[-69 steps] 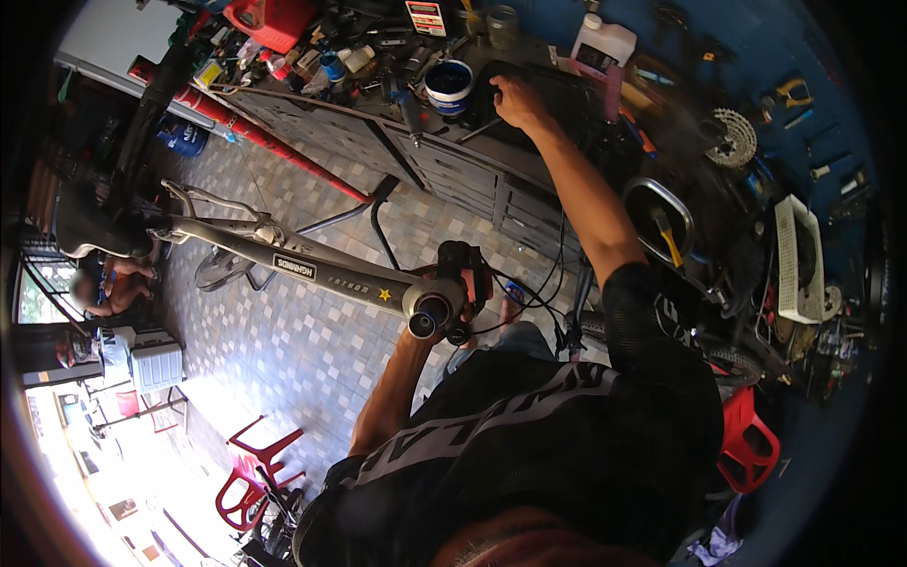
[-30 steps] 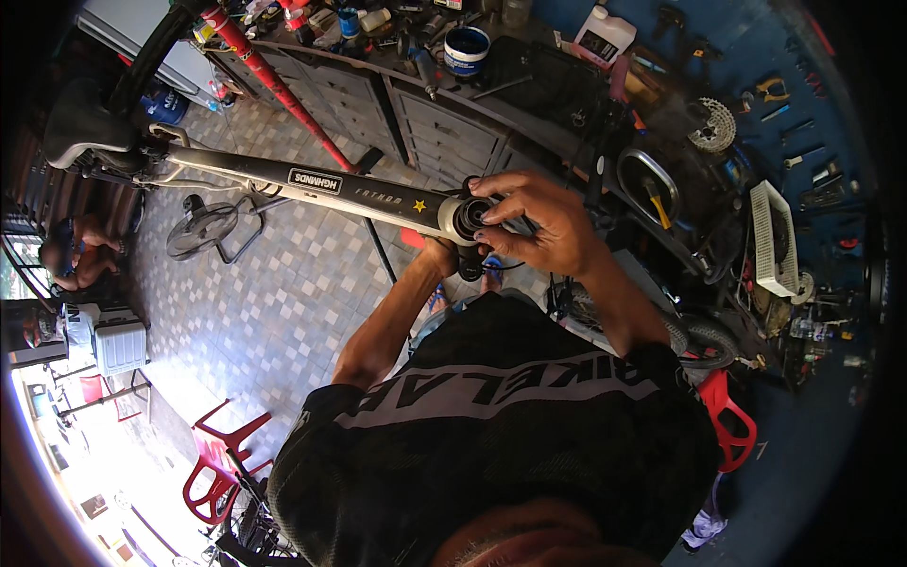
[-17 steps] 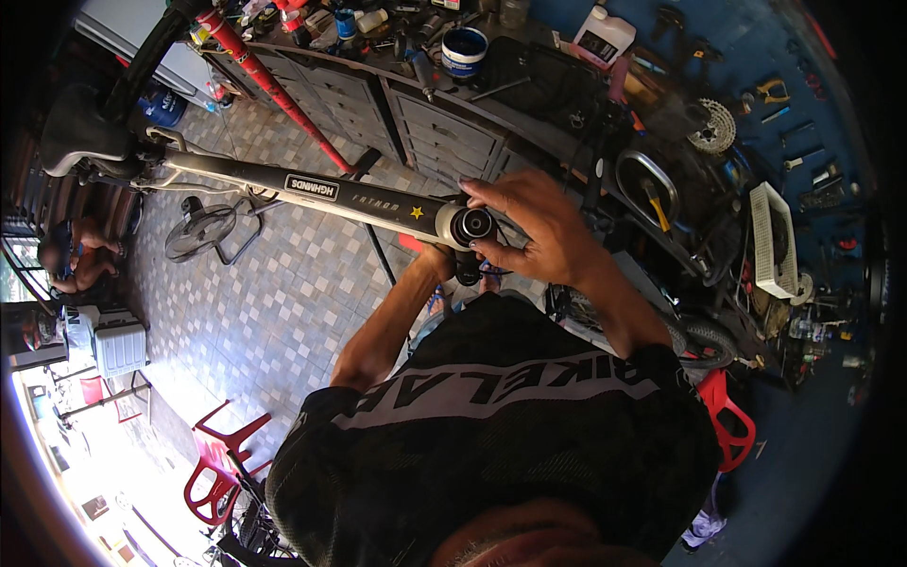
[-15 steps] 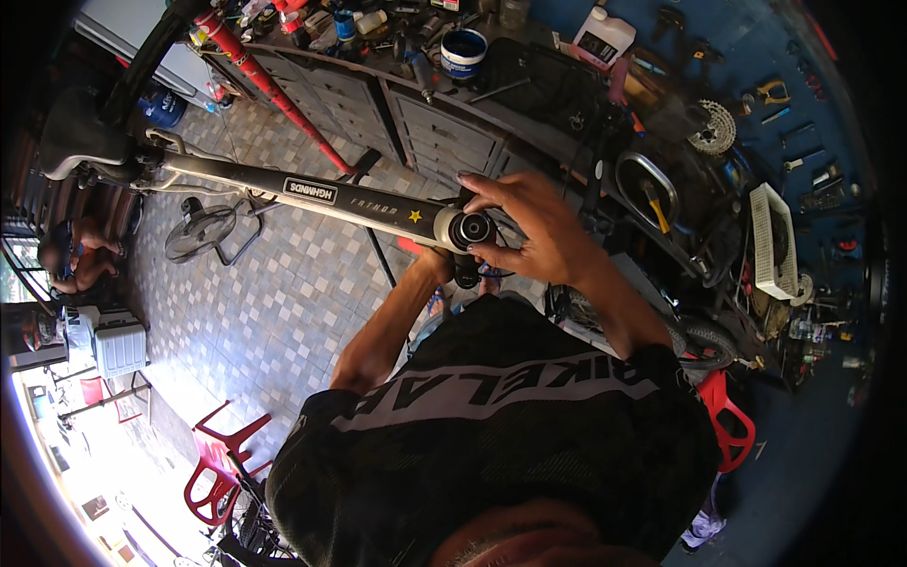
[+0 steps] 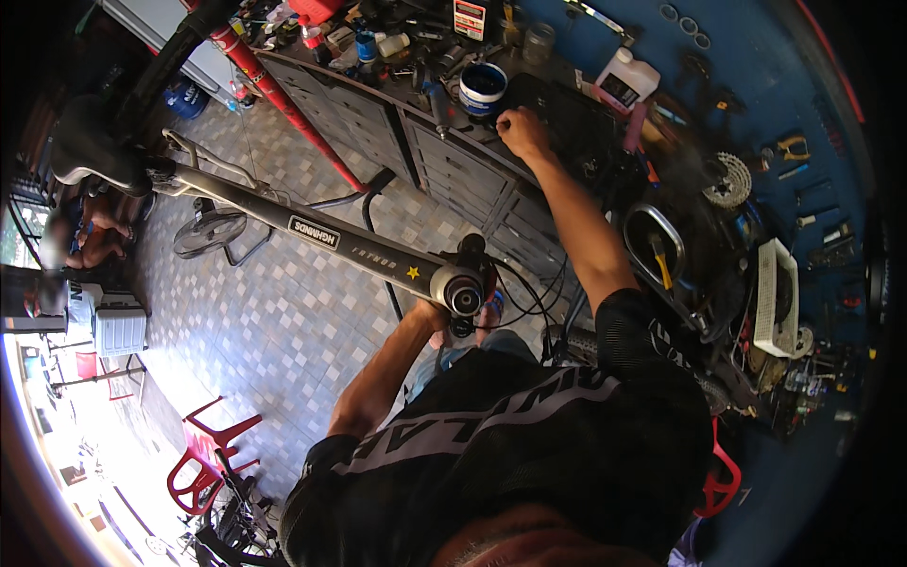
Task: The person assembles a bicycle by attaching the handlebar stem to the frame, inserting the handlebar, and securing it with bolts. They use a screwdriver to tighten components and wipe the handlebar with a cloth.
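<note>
A grey and black bicycle frame slants across the middle, its head tube pointing up at me with a round opening and a ring on top. My left hand is closed against the underside of the head tube, most of its fingers hidden beneath. Stretched out to the workbench, my right hand has its fingers curled together beside an open blue and white tub. Whatever those fingers hold is hidden. Dark stem and cables hang beside the head tube.
A red stand pole rises left of the bench. Bottles, a white jug and tools crowd the bench top. On the tiled floor are a fan and a red chair. Another person sits at the far left.
My right hand has left the top of the head tube and reached up to the bench by the tub. My left hand stays at the head tube, whose top now shows uncovered.
</note>
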